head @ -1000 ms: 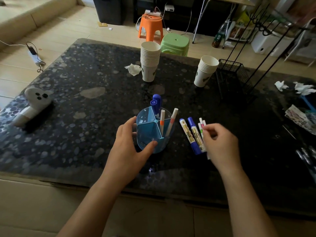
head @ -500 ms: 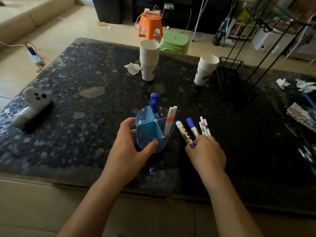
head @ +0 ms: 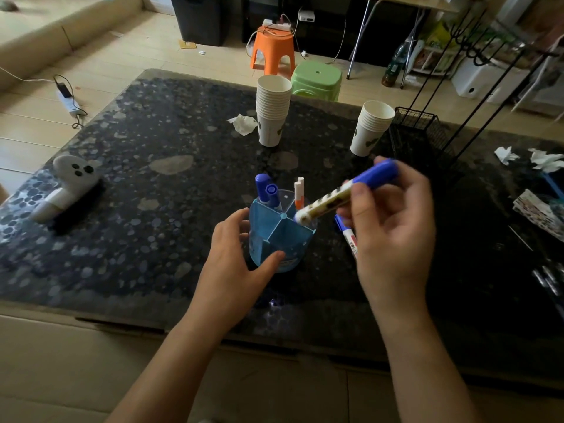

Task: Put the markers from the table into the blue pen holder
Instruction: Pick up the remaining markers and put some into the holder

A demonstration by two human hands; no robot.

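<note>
Roughly halfway, by my read. Blue pen holder [head: 282, 236] stands on the desk [head: 152, 209], near the front edge, and already carries two blue-capped markers [head: 267, 190] in a far compartment plus two thin orange-banded markers [head: 299, 193] in the next one. Left hand [head: 235, 264] wraps the holder's near-left wall, fingers curled against it, steadying. Right hand [head: 393, 227] pinches a blue-capped marker [head: 345, 196] in its fingertips, tilted, white tail end right at the holder's rim, not yet inside. Left to do: drop this one in, then another blue marker [head: 346, 235] lying on the desk just right of the holder, partly hidden by the right hand. Can't tell whether more markers lie under that hand.
</note>
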